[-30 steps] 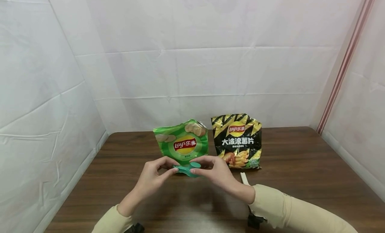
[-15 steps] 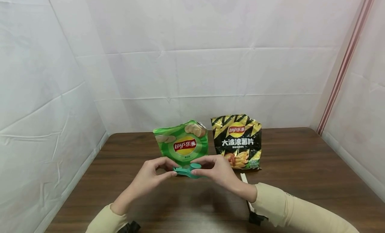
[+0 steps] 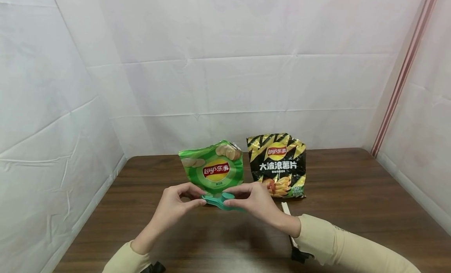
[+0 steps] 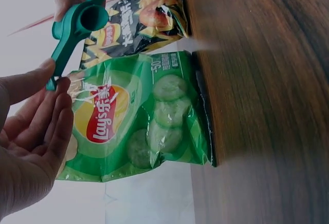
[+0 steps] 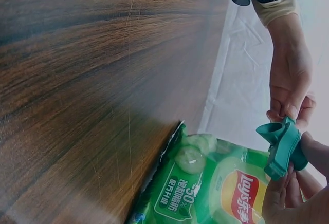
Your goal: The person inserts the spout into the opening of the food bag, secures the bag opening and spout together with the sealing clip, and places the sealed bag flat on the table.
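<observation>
At the far left of the green bag [image 3: 222, 179], and nearer the person than it, a cream sleeve [image 3: 128, 259] reaches in from below. From it the left hand [image 3: 176, 202] angles up towards the green bag's lower left corner, wrist low, thumb and forefinger pinching one end of a teal plastic piece [image 3: 215, 201]; the left wrist view shows the other fingers curved loosely beneath.

The teal plastic piece, a slim bar with a round, hollow cup, is held up in front of the green bag's bottom edge, between both hands. The green bag itself stands on the dark wood table [image 3: 141, 183] and reads "Lay's 乐事" on a red banner over a yellow disc; the right wrist view adds "50%" with smaller Chinese characters.

In front of the green bag's lower right, the right hand [image 3: 256, 200] pinches the piece beside its cup, thumb nearest the person and fingers behind, the forearm slanting in from a second sleeve [image 3: 317, 237].

Just right of the green bag stands a black and yellow bag [image 3: 277, 167], marked "Lay's 乐事", "大波浪薯片" in large white characters, and "50" low in its right corner.
</observation>
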Available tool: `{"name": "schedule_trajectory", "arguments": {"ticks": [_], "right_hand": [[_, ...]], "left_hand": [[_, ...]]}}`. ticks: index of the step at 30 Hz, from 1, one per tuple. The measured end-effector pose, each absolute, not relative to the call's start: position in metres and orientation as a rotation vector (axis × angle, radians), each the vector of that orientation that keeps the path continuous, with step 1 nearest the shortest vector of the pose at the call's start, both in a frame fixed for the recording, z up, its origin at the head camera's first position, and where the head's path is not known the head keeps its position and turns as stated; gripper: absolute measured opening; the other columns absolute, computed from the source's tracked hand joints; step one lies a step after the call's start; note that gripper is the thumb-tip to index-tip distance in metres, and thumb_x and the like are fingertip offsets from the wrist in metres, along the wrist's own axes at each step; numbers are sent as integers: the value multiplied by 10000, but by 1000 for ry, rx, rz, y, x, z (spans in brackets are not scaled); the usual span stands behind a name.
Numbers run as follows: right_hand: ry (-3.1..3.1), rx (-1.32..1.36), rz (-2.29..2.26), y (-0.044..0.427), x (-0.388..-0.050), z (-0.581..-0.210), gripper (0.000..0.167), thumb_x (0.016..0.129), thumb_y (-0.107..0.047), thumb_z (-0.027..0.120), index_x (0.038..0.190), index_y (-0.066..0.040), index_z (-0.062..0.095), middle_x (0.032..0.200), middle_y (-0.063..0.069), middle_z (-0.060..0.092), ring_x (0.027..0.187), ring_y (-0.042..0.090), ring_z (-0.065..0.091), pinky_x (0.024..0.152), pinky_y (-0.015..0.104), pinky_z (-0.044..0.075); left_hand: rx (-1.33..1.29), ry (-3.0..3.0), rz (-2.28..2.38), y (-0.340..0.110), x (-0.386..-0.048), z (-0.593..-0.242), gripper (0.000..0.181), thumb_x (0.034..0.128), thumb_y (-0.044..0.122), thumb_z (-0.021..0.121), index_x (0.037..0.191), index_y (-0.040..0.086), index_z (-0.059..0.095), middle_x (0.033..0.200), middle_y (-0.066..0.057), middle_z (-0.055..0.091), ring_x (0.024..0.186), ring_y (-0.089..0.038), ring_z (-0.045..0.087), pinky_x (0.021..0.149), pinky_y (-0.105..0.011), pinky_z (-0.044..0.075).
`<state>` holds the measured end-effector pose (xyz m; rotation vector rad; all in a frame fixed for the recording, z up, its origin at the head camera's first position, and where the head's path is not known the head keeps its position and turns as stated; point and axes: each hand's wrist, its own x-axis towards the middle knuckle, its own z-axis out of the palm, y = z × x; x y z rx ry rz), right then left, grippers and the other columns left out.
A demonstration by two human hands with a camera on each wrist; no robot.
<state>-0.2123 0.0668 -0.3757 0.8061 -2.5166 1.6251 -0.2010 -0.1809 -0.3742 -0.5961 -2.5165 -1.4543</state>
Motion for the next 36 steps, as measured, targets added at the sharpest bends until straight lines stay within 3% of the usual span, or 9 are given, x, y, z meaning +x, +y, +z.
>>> {"name": "schedule_trajectory", "arguments": {"ticks": [7, 19, 36], "right_hand": [[-2556, 788, 1576, 65, -211, -376, 269, 748, -330, 798, 993, -225, 757, 918, -7, 744, 771, 39, 673, 646, 229, 542], [-2636, 800, 1569, 64, -208, -378, 240, 746, -323, 804, 948, -199, 762, 849, -17, 742, 691, 69, 664, 599, 223, 523], [-2744, 822, 1470, 62, -205, -390, 215, 756, -382, 786, 902, -225, 768, 704, -97, 714, 604, 56, 644, 551, 243, 514]], "left_hand": [[-524, -2428, -1366, -179, -195, -378, 141, 733, 162, 817, 810, 166, 700, 730, 57, 690, 637, -57, 613, 585, -232, 515], [-552, -2354, -1208, -176, -181, -387, 235, 660, 83, 854, 699, 211, 661, 645, 133, 612, 571, -5, 559, 544, -224, 501], [-624, -2559, -1474, -187, -179, -393, 148, 733, 171, 816, 770, 209, 677, 727, 76, 671, 657, -82, 626, 634, -272, 534]]}}
